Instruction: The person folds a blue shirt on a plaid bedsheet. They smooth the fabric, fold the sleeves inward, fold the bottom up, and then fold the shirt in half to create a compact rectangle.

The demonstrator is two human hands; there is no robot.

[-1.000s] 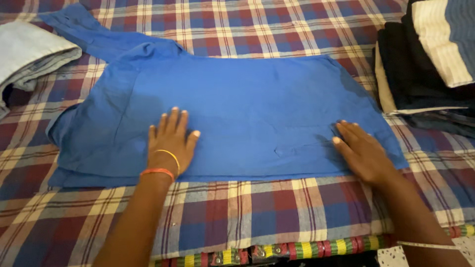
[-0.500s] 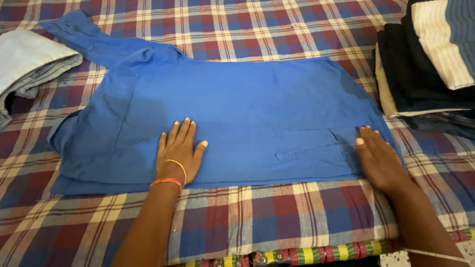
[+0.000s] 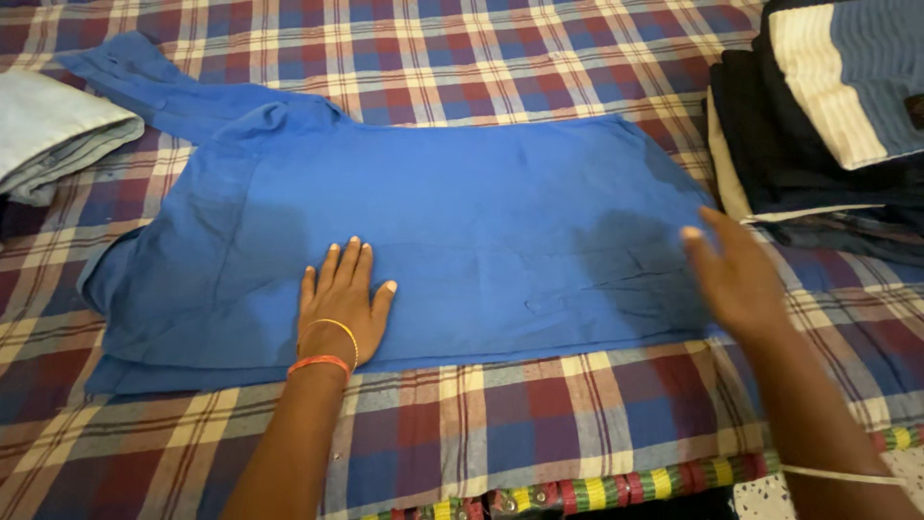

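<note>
While left hand (image 3: 339, 303) presses blue shirt (image 3: 462, 221), right hand (image 3: 733, 274) hovers (blurred).

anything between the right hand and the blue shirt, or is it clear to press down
Nothing visible is in the way. The right hand hovers, blurred, just above the blue shirt near its right edge; the left hand lies flat on it.

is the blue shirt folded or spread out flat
Partly folded: the blue shirt lies flat on the checked sheet, doubled along its near edge, one sleeve out at far left.
</note>
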